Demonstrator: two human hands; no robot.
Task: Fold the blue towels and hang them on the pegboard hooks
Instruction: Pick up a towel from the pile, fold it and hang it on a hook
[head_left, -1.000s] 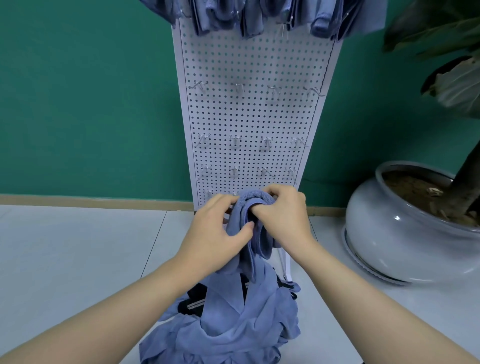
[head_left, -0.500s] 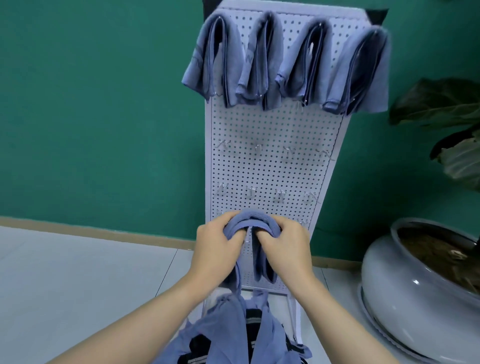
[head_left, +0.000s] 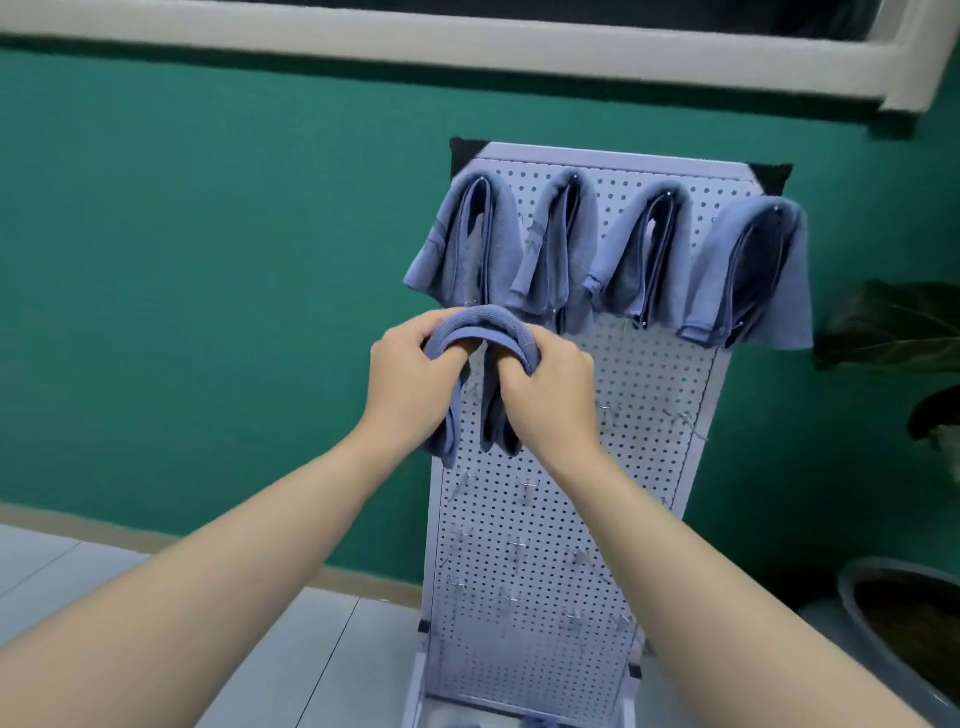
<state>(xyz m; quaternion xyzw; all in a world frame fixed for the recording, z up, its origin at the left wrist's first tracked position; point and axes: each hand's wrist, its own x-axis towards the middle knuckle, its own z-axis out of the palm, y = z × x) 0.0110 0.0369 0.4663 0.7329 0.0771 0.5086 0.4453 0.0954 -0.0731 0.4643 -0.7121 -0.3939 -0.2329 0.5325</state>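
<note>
Both hands have risen since half a second ago, carrying the folded towel (head_left: 480, 332) from the lower rows of the pegboard (head_left: 644, 467) up to just beneath the top row; the view has tilted up with them, so the loose cloth seen earlier on the floor is now almost out of frame.

Folded towel: blue, draped in an arch between the two hands, both ends hanging down in front of the board's left column. Its crown sits just below the hung towels, near the second row of hooks (head_left: 613, 413). Whether it touches a hook cannot be told; the hands cover that spot.

Left hand (head_left: 410, 384): fingers curled, thumb under the arch, pinching the towel's left side.

Right hand (head_left: 550, 395): fingers curled over the right side of the arch, thumb tucked beneath, gripping the cloth. The two hands are close, nearly touching at the thumbs.

Four hung towels (head_left: 608, 260): blue, folded, side by side across the top row, each draped over its own hook, edges overlapping slightly.

Pegboard: white, perforated, upright, leaning against a green wall (head_left: 208, 260). Lower hook rows bare.

Surroundings: white window ledge (head_left: 467, 41) above; dark plant leaves (head_left: 893, 322) and a grey pot (head_left: 893, 613) at right; pale tiled floor (head_left: 78, 571).
</note>
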